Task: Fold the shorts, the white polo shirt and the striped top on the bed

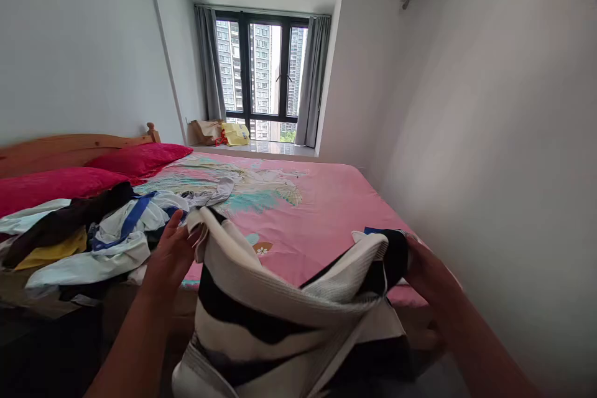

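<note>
A black-and-white striped knit garment (270, 298) hangs stretched between my two hands in front of the bed's near edge. My left hand (170, 258) grips its upper left corner, the thumb pointing up beside the cloth. At the upper right, my right hand (425, 267) is closed on a black part of the garment, with the fingers partly hidden behind the fabric. The top edge sags in the middle, and the lower part runs out of view at the bottom. Whether it is a sweater or another top, I cannot tell.
A bed with a pink patterned sheet (326, 199) stands ahead. Mixed clothes (125, 224) lie heaped at its left, near red pillows (140, 158) and a wooden headboard (79, 143). Bags (236, 134) rest on the windowsill. A wall (504, 137) rises close on the right.
</note>
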Available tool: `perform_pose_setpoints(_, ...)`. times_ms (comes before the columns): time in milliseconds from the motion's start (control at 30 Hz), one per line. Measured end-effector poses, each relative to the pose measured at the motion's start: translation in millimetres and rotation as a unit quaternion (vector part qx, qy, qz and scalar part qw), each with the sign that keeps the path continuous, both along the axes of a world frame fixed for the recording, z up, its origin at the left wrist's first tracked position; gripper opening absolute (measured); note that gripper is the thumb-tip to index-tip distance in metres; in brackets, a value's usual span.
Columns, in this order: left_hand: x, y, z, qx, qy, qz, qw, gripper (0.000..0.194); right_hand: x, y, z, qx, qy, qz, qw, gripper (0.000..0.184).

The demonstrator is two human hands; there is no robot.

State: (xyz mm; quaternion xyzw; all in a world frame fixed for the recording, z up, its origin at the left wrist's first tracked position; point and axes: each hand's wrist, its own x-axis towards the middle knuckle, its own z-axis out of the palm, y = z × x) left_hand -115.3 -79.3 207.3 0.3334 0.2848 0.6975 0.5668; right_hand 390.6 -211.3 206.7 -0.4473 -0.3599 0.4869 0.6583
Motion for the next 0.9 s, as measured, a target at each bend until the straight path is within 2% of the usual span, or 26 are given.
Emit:
perform_pose_setpoints(67, 13, 23, -10.5, -0.015, 0.001, 0.02, 1.0, 0.046, 1, 39, -9.0, -0.025, 0.05, -0.035, 0.998, 0.028)
perform_pose_setpoints(100, 17, 26, -23.4, -0.035, 0.017, 0.027, 0.999, 0.044, 2, 53, -23.4, -0.058, 0.053, -0.062, 0.995, 0.029)
perform_pose_setpoints(167, 20, 18, -61.5, -0.095, 0.07, 0.03, 0.993, 0.043, 1, 67, -68.1, -0.117, 0.015, -0.114, 0.986, 0.032)
perform_pose_setpoints(233, 17, -2, -107.4, -0.169, 0.155, 0.009, 0.973, 0.047, -6, 60, -122.3, -0.148, -0.064, -0.138, 0.977, 0.036)
perform_pose_setpoints(300, 13, -22, -149.2, -0.228, 0.245, 0.007, 0.942, 0.051, -19, 40, -170.4, -0.166, -0.148, -0.153, 0.963, 0.038)
perform_pose_setpoints(367, 11, -32, -177.7, -0.236, 0.312, 0.033, 0.92, 0.053, -34, 22, -203.3, -0.166, -0.188, -0.165, 0.954, 0.034)
perform_pose_setpoints(400, 11, -31, -185.6, -0.225, 0.332, 0.048, 0.915, 0.053, -40, 17, -213.4, -0.161, -0.2, -0.172, 0.951, 0.033)
perform_pose_setpoints(433, 13, -27, -189.2, -0.209, 0.345, 0.064, 0.913, 0.053, -45, 15, -219.8, -0.152, -0.214, -0.181, 0.948, 0.033)
perform_pose_setpoints(500, 19, -11, -186.3, -0.179, 0.356, 0.082, 0.913, 0.05, -52, 21, -224.0, -0.133, -0.243, -0.199, 0.94, 0.035)
perform_pose_setpoints(600, 37, 22, -170.2, -0.15, 0.376, 0.08, 0.911, 0.042, -53, 46, -219.6, -0.113, -0.285, -0.209, 0.929, 0.04)
perform_pose_setpoints(700, 56, 47, -159.3, -0.139, 0.394, 0.057, 0.907, 0.034, -54, 70, -215.0, -0.11, -0.321, -0.178, 0.924, 0.05)
perform_pose_setpoints(800, 68, 55, -159.5, -0.145, 0.404, 0.029, 0.903, 0.035, -57, 80, -215.0, -0.116, -0.355, -0.117, 0.92, 0.058)
perform_pose_setpoints(900, 70, 44, -165.1, -0.146, 0.413, 0.008, 0.899, 0.048, -59, 75, -217.3, -0.125, -0.389, -0.07, 0.91, 0.051)
